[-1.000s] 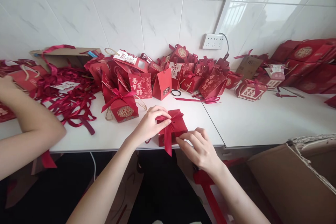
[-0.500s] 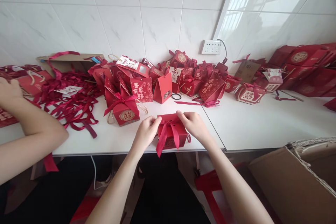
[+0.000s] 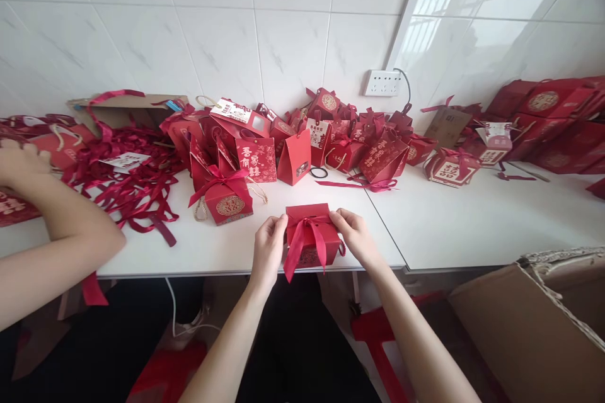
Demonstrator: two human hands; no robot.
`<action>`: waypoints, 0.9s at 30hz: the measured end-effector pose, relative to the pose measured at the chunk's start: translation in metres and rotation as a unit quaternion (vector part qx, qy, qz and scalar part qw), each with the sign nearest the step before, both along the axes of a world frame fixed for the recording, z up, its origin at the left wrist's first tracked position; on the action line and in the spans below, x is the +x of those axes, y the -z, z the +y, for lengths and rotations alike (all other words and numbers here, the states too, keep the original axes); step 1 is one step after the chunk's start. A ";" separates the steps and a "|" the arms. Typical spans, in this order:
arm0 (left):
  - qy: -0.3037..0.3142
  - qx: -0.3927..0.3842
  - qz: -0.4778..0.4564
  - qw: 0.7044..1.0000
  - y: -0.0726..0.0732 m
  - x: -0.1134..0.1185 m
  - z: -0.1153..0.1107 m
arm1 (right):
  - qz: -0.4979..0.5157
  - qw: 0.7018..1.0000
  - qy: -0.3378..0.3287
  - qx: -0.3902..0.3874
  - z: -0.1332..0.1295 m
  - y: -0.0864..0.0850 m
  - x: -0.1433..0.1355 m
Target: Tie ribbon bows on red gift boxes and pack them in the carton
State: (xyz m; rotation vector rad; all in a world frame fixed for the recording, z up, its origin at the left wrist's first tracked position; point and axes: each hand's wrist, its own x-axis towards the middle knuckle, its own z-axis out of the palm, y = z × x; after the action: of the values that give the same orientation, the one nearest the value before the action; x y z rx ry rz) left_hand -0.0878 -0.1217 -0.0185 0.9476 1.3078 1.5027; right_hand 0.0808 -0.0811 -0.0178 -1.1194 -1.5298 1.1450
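A small red box (image 3: 307, 254) sits at the table's front edge, with a red ribbon bow (image 3: 308, 230) tied near its top and two tails hanging over its front. My left hand (image 3: 271, 242) pinches the box's upper left side between thumb and curled fingers. On the opposite side, my right hand (image 3: 353, 233) grips the upper right corner, thumb at the front. Behind and left stands another bowed red box (image 3: 229, 201) with rope handles. A black ring (image 3: 319, 172) and a loose red ribbon (image 3: 350, 185) lie behind my hands.
Several red gift boxes (image 3: 331, 138) line the wall. At left, a ribbon pile (image 3: 137, 179) lies beside another person's arm (image 3: 70, 227). A cardboard carton (image 3: 520, 315) stands at the lower right. A power strip (image 3: 382, 83) is on the wall.
My right hand has shifted slightly right and down along the box's upper edge. Both hands still hold the box; its back flap shows more between them.
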 end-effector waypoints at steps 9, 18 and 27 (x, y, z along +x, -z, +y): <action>-0.053 0.070 0.101 0.991 -0.013 -0.001 -0.007 | -0.118 0.967 -0.162 0.158 -0.010 0.005 0.023; -0.117 0.490 0.494 0.708 -0.052 0.041 -0.064 | -0.113 0.877 0.063 0.462 -0.056 -0.008 0.025; -0.118 0.530 0.464 0.700 -0.064 0.063 -0.080 | -0.107 0.861 0.154 0.474 -0.076 -0.013 0.047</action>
State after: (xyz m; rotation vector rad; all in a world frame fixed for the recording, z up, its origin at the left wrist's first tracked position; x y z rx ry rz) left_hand -0.0244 -0.2016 0.0460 2.6400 1.0994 2.1089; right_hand 0.1282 -0.1569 -0.0045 -0.7443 -1.6873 -0.0271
